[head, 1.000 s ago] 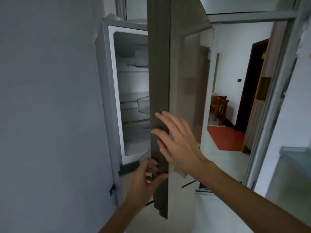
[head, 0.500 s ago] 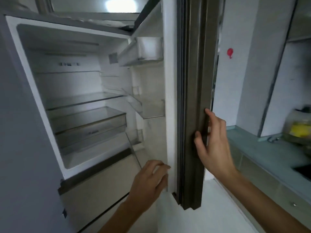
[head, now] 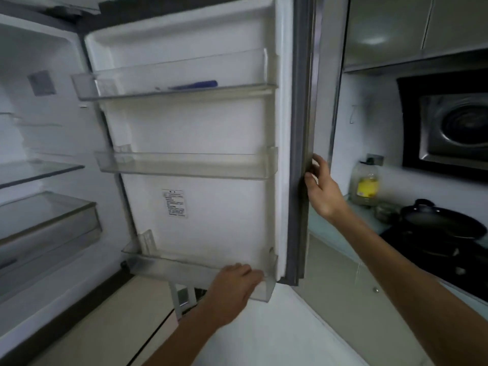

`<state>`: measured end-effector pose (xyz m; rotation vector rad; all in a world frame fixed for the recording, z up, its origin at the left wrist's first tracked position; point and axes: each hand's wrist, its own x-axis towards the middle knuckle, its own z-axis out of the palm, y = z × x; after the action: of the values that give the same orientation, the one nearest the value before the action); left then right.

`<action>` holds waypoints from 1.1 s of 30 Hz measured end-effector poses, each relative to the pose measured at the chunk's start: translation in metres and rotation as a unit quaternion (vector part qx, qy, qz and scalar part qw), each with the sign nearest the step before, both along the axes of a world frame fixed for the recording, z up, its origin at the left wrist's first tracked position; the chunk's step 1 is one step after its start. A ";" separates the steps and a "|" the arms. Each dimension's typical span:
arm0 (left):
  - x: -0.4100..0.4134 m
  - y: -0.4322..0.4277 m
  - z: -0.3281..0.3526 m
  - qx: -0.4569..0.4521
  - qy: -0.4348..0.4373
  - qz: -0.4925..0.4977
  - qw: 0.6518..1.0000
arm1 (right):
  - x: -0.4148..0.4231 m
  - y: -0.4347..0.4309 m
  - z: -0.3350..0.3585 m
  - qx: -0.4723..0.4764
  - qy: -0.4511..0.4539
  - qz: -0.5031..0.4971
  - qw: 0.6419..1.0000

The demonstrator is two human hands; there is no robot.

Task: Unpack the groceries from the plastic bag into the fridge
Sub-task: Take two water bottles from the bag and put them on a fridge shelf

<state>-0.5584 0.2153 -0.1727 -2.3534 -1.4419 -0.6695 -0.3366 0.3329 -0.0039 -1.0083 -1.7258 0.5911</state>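
The fridge door stands wide open, its white inner side facing me with three clear door bins. My right hand grips the door's grey outer edge at mid height. My left hand rests on the lowest door bin near its right end. A blue object lies in the top door bin. The fridge interior at the left shows glass shelves and a drawer. No plastic bag or groceries are in view.
To the right is a kitchen counter with a bottle of yellow oil, a black pan on a stove, and a range hood above. Grey wall cabinets hang at top right.
The door has swung from nearly edge-on to fully open. My right hand stays on its outer edge. My left hand has shifted from the door's bottom edge onto the lowest bin.
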 end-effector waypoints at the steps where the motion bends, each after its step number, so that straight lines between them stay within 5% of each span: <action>1: 0.003 0.012 -0.002 0.008 0.006 0.005 1.000 | -0.003 0.009 0.002 -0.016 -0.020 -0.005 1.000; 9: 0.021 0.072 -0.004 -0.047 -0.026 0.025 0.998 | -0.022 0.073 0.011 -0.103 -0.022 -0.064 0.992; 16: 0.033 0.100 0.002 -0.073 -0.035 0.040 0.996 | -0.011 0.068 -0.001 -0.133 -0.164 -0.067 0.975; 27: 0.096 0.141 0.019 -0.055 -0.050 0.002 0.997 | 0.119 0.043 -0.045 -0.186 -0.321 -0.213 0.904; 33: 0.194 0.169 0.028 -0.155 -0.038 -0.089 0.983 | 0.203 0.012 -0.078 -0.234 -0.359 -0.262 0.865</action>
<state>-0.3647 0.3842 -0.1448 -2.7507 -1.4699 -0.6214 -0.1337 0.3450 -0.0821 -2.1728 -1.8210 0.2780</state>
